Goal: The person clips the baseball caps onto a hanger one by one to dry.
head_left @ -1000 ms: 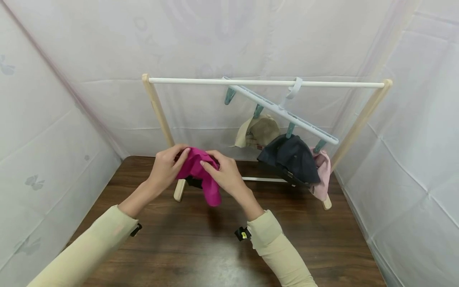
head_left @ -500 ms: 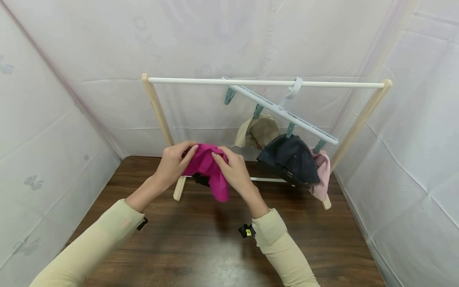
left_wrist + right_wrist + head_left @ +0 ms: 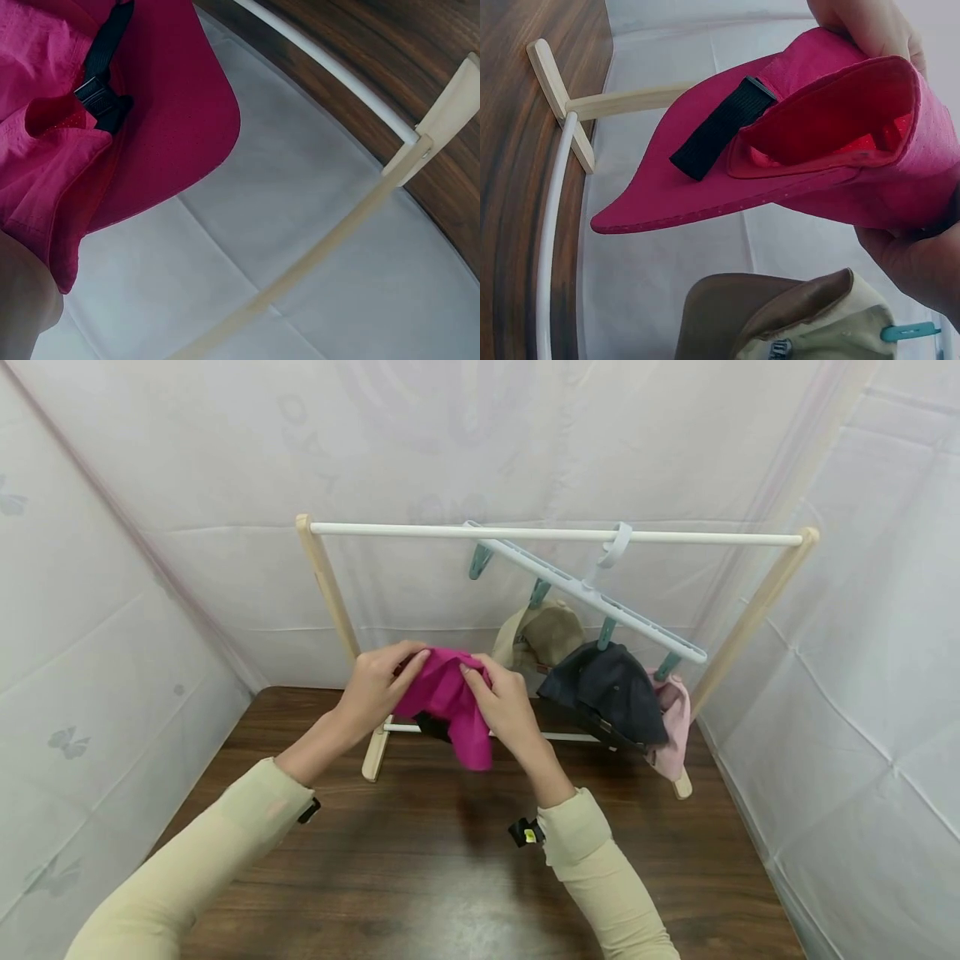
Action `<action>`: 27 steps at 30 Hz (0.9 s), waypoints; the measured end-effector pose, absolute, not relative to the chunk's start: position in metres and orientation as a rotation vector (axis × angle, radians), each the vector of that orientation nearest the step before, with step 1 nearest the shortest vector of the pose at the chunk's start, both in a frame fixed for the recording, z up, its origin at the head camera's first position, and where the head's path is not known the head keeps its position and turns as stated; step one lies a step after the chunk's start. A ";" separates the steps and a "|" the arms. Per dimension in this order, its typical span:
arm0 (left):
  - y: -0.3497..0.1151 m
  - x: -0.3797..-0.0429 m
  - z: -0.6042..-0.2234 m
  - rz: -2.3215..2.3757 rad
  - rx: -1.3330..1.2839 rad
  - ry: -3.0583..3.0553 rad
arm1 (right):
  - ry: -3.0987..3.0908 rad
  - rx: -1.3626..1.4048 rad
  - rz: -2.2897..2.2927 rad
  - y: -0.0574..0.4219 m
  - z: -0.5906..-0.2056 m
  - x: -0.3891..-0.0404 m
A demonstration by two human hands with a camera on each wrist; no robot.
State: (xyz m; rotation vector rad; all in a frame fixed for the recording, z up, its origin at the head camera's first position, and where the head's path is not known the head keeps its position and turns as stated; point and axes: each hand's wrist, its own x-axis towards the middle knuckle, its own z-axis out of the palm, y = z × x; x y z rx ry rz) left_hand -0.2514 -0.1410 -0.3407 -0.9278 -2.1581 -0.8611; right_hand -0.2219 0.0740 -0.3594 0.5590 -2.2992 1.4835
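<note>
A bright magenta cap [image 3: 450, 689] hangs between the two hands in the head view, its crown bunched. The left hand [image 3: 372, 689] pinches its left side, thumb on top. On the other side the right hand [image 3: 512, 703] pinches the fabric between thumb and fingers. A black strap with a buckle [image 3: 99, 99] crosses the cap's back opening in the left wrist view. From the right wrist, the brim [image 3: 682, 176] points left and the loose strap end [image 3: 724, 129] lies over it. Parts of the fingers are hidden by the cloth.
Behind stands a rack with a white rail [image 3: 420, 530]. From it hangs a pale blue hanger [image 3: 585, 589] with teal clips [image 3: 480, 561]. Clipped there are a beige cap [image 3: 553, 633], a dark navy cap [image 3: 611, 693] and a light pink cap [image 3: 675, 727]. Below is a wooden table [image 3: 420, 877].
Both hands have moved right and slightly up with the magenta cap, coming closer to the beige cap. The hanger and the clipped caps have stayed in place.
</note>
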 end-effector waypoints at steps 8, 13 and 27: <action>-0.130 -0.260 -0.330 -0.875 -0.953 -2.141 | -2.287 0.526 1.484 0.082 -0.347 -0.226; -0.124 -0.265 -0.324 -0.868 -0.969 -2.135 | -2.283 0.501 1.470 0.087 -0.341 -0.228; -0.110 -0.285 -0.303 -0.818 -0.983 -2.176 | -2.243 0.398 1.547 0.094 -0.329 -0.239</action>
